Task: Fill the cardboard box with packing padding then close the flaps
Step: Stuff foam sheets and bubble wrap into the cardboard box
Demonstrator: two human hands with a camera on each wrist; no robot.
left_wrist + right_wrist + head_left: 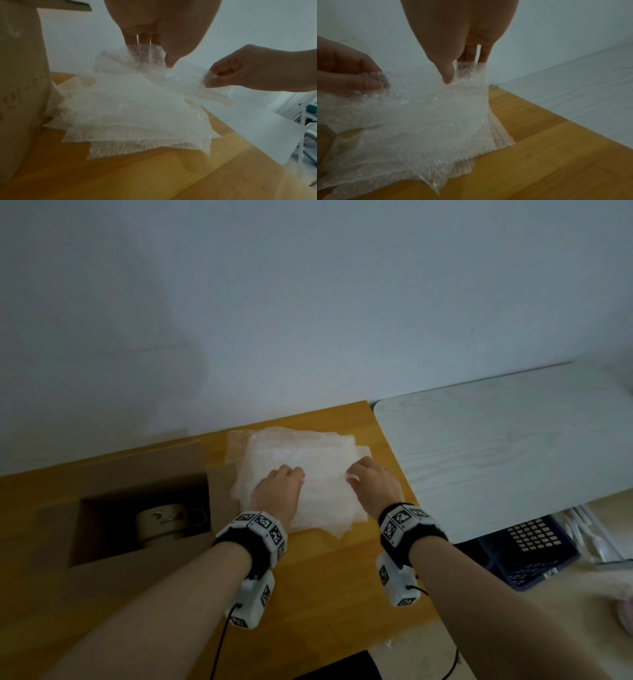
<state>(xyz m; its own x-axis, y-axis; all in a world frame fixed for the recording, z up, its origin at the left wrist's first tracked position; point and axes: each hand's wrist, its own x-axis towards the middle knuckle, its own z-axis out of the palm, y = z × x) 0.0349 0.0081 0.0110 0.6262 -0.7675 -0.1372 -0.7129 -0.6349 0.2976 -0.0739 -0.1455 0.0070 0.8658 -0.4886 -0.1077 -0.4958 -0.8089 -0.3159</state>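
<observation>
1. Both my hands work one stack of bubble-wrap sheets on the wooden table; the sheets overlap and blur together, so I cannot count them.
2. My left hand pinches the top sheet's far edge between thumb and fingers, lifting it off the stack.
3. My right hand pinches the same sheet's edge farther right, thumb in front, fingers behind.
4. One cardboard box stands just left of my left hand, flaps open; its near side is hidden by my left forearm.
5. One mug sits inside the box, dim in shadow, its pattern hard to make out.
6. One pale table butts against the wooden one, to the right of my right hand.
7. One dark blue basket sits below, beyond my right wrist, partly covered by the pale table's edge.
</observation>
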